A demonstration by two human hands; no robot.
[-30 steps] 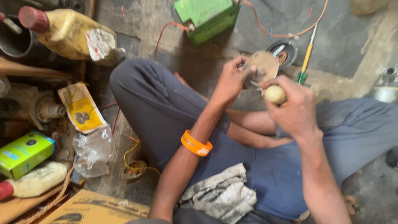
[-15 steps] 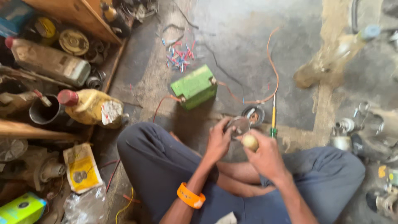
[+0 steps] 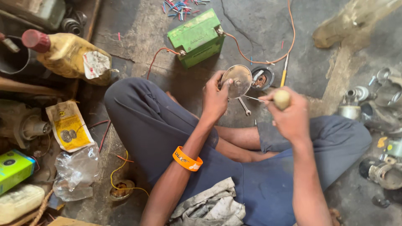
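Now we note view has moved closer vs. prior frames. L hand (image 3: 215,100) remains closed on round metal disc (image 3: 237,80); R hand (image 3: 289,115) fisted on yellow-handled screwdriver (image 3: 281,99), tip at disc, over lap, nr green battery (image 3: 197,38). Work continuing.

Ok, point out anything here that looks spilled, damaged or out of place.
Bits of coloured wire sheath lie scattered on the cracked concrete floor beyond the green battery. A yellow oil bottle lies on its side with a torn label. The left hand holds a round metal disc; the right hand grips a screwdriver handle.
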